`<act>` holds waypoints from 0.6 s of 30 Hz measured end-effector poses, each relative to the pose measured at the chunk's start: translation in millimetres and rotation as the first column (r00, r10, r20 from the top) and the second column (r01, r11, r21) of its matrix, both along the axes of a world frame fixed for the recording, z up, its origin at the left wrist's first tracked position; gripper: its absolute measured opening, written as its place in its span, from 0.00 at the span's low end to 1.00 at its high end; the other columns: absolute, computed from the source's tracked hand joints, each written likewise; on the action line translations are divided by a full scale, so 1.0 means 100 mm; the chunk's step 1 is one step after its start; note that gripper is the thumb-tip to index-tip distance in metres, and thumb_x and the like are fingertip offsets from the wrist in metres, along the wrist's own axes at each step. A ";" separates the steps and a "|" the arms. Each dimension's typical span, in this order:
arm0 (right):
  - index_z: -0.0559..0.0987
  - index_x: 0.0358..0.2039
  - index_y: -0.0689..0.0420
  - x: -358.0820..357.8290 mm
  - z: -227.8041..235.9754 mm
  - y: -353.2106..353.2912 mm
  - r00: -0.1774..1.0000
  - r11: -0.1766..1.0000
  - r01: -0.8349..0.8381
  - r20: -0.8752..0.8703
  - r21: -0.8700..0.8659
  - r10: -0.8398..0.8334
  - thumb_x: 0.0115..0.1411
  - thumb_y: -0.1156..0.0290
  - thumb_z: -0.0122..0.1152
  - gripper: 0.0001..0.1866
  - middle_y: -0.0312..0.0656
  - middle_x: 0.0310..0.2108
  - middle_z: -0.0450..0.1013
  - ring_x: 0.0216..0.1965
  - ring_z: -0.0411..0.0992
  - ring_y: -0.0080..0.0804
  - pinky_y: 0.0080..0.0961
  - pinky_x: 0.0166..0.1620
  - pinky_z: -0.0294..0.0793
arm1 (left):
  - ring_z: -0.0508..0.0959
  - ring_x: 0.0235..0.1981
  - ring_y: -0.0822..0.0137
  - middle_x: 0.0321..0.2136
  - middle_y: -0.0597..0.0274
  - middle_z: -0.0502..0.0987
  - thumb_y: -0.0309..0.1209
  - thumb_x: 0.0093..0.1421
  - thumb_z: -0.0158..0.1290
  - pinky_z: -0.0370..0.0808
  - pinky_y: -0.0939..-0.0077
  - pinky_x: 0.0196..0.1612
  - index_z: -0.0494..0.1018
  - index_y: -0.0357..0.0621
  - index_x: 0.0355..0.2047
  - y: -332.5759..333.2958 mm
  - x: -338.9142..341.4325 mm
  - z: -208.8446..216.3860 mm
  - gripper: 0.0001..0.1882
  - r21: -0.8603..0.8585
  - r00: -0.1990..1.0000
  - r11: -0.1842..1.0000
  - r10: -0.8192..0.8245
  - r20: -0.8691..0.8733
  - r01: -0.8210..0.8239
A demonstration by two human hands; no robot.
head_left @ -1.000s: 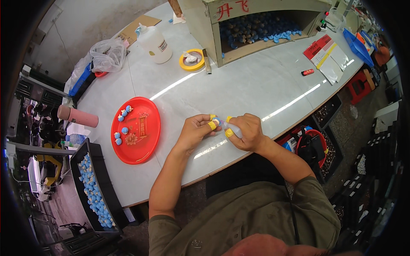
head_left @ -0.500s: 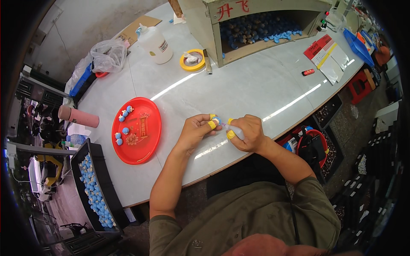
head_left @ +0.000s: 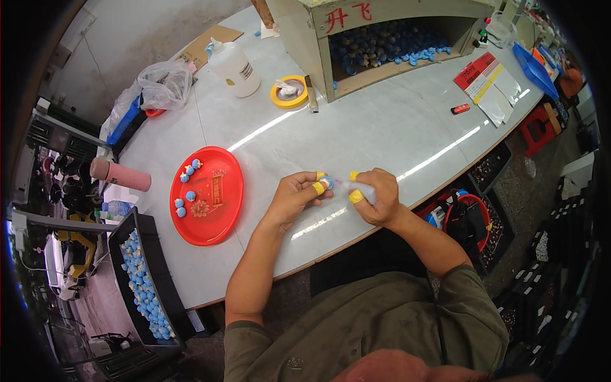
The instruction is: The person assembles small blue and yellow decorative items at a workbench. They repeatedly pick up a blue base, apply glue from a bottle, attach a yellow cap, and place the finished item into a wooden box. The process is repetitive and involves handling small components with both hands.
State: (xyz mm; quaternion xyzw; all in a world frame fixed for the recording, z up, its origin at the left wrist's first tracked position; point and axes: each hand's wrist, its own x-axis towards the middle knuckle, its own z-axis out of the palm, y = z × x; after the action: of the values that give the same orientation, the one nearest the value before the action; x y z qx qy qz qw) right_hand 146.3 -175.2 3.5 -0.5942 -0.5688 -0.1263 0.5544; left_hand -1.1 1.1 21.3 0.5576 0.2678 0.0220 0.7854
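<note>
My left hand (head_left: 291,198), with yellow tape on its fingertips, pinches a small blue-and-white piece (head_left: 329,183) above the table's near part. My right hand (head_left: 383,198), taped the same way, is wrapped round a small translucent squeeze bottle (head_left: 364,189). The bottle's thin pinkish nozzle points left at the piece, close to it; whether they touch I cannot tell. Left of my hands lies a red plate (head_left: 223,219) with several similar blue-and-white pieces (head_left: 190,196) on its left half.
A long black bin (head_left: 167,290) of blue pieces stands at the left edge. Behind are a white bottle (head_left: 234,69), a yellow tape roll (head_left: 279,100), and an open-fronted box (head_left: 299,38) of blue pieces. A pink flask (head_left: 121,174) lies left; a red marker (head_left: 460,109) is far right.
My right hand and the squeeze bottle have drawn slightly right, away from the piece. My left hand still grips the piece and has barely shifted.
</note>
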 end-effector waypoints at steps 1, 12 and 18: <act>0.76 0.37 0.64 0.02 -0.02 -0.03 0.999 1.000 0.015 -0.030 0.025 -0.014 0.51 0.75 0.67 0.13 0.47 0.28 0.77 0.22 0.74 0.36 0.30 0.27 0.71 | 0.83 0.40 0.70 0.40 0.58 0.82 0.27 0.64 0.58 0.78 0.84 0.38 0.76 0.35 0.48 0.01 0.00 -0.01 0.13 0.000 1.000 1.000 -0.005 0.001 0.005; 0.74 0.50 0.64 0.89 0.05 -0.50 0.693 0.982 0.057 -0.701 -0.178 -0.167 0.62 0.75 0.62 0.16 0.42 0.41 0.78 0.43 0.76 0.24 0.22 0.50 0.73 | 0.82 0.45 0.65 0.45 0.52 0.80 0.24 0.64 0.54 0.82 0.82 0.43 0.71 0.36 0.52 0.11 -0.03 0.03 0.16 -0.246 0.988 0.959 0.150 0.026 -0.139; 0.78 0.47 0.65 2.18 -0.17 -1.19 0.651 0.676 0.631 -0.215 -0.381 -0.728 0.59 0.68 0.65 0.18 0.37 0.29 0.74 0.30 0.69 0.25 0.25 0.36 0.71 | 0.82 0.46 0.65 0.46 0.54 0.80 0.26 0.63 0.56 0.81 0.81 0.43 0.71 0.38 0.51 0.10 -0.03 0.07 0.16 -0.202 0.995 0.975 0.094 0.013 -0.090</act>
State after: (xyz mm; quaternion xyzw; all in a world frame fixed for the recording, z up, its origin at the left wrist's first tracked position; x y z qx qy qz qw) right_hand 364.1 -294.3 -13.4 -0.8475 -0.2050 -0.1395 0.4693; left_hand -4.2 11.3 28.8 0.4619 0.2854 0.0372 0.8389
